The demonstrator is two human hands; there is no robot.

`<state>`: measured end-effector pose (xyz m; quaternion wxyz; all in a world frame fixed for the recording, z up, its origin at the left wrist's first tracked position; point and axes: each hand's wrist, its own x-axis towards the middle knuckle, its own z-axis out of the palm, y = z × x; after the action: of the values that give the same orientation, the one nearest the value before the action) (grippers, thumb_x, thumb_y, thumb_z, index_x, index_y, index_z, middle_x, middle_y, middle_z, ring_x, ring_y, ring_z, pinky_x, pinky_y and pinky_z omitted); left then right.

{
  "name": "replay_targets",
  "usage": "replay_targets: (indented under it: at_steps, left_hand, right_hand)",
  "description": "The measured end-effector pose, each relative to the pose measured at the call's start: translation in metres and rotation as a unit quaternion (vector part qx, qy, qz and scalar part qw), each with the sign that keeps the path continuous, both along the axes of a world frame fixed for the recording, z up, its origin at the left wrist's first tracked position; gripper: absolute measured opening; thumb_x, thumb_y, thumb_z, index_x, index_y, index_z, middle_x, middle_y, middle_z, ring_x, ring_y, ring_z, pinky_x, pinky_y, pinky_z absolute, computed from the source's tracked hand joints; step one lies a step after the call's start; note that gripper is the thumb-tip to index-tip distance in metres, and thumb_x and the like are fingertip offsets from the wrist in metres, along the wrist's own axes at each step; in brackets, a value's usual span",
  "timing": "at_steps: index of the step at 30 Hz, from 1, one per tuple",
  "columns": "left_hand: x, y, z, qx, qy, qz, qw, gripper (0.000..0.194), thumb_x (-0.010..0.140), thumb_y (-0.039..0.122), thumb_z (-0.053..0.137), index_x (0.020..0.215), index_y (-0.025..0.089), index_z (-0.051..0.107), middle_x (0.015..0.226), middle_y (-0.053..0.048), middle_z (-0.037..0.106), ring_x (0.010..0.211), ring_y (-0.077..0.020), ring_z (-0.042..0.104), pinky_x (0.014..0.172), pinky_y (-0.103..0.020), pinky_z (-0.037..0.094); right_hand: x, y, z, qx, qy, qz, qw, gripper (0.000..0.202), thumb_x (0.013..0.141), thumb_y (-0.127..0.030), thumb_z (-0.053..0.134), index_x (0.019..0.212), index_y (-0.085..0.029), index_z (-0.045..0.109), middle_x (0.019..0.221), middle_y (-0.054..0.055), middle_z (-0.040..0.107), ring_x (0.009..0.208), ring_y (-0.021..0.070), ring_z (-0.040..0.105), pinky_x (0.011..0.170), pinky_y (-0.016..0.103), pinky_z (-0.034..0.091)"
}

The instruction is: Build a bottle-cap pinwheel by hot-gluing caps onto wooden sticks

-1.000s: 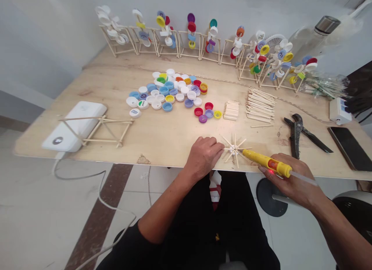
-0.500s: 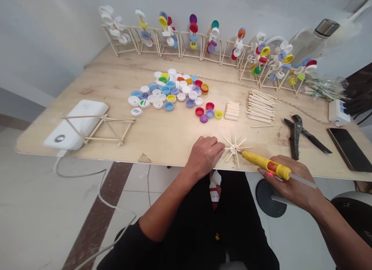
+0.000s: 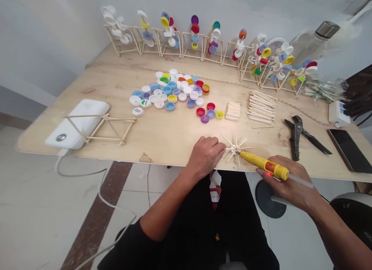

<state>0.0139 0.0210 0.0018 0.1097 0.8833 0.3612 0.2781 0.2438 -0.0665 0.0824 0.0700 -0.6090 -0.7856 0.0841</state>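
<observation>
A star-shaped hub of thin wooden sticks (image 3: pixel 236 149) lies near the table's front edge, its sticks fanning out from a whitish centre. My left hand (image 3: pixel 205 155) pinches the end of one stick on the star's left side. In my right hand (image 3: pixel 290 180) is a yellow hot glue gun (image 3: pixel 264 165), with a clear glue stick poking out of its back and a red light glowing on it. The gun's nozzle points left and meets the middle of the star, as far as I can see.
Coloured bottle caps (image 3: pixel 171 92) lie behind my left hand. Short sticks (image 3: pixel 233 111) and longer sticks (image 3: pixel 260 107) are piled to the right, near black-handled cutters (image 3: pixel 295 136) and a phone (image 3: pixel 350 149). A stick frame (image 3: pixel 107 128) rests against a white power bank (image 3: pixel 78 124). Cap-decorated frames (image 3: pixel 192 45) line the back.
The glue gun's nozzle has shifted slightly left, toward the centre of the stick star. My left hand keeps its pinch, and the view has moved a little.
</observation>
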Motion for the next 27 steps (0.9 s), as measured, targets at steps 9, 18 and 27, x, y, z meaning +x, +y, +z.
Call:
replay_targets:
  at_steps: [9,18,27]
  left_hand:
    - [0.000,0.000,0.000,-0.003,-0.003,-0.002,1.000,0.022,0.091,0.025,0.043,0.084,0.018,0.062,0.074,-0.002,0.058,0.071,-0.0145,0.052,0.067,-0.029,0.037]
    - [0.000,-0.001,0.001,-0.007,0.001,-0.001,1.000,0.022,0.091,0.025,0.043,0.085,0.018,0.062,0.074,-0.003,0.058,0.071,-0.0149,0.052,0.068,-0.030,0.037]
    - [0.000,0.000,0.000,-0.005,0.000,-0.001,1.000,0.022,0.092,0.025,0.042,0.085,0.019,0.062,0.075,-0.003,0.058,0.072,-0.0150,0.053,0.068,-0.030,0.036]
  right_hand:
    - [-0.002,0.002,-0.001,0.007,-0.004,-0.008,1.000,0.030,0.087,-0.045,0.045,0.068,-0.022,0.047,0.061,0.000,0.052,0.056,0.0141,0.049,0.051,0.026,0.036]
    - [-0.004,0.008,0.000,0.016,-0.007,-0.016,1.000,0.032,0.087,-0.046,0.044,0.067,-0.022,0.048,0.060,0.001,0.053,0.056,0.0149,0.050,0.051,0.027,0.036]
    - [-0.003,0.014,-0.001,0.024,-0.024,-0.006,0.999,0.035,0.087,-0.049,0.043,0.068,-0.021,0.050,0.060,0.001,0.054,0.055,0.0142,0.050,0.051,0.026,0.034]
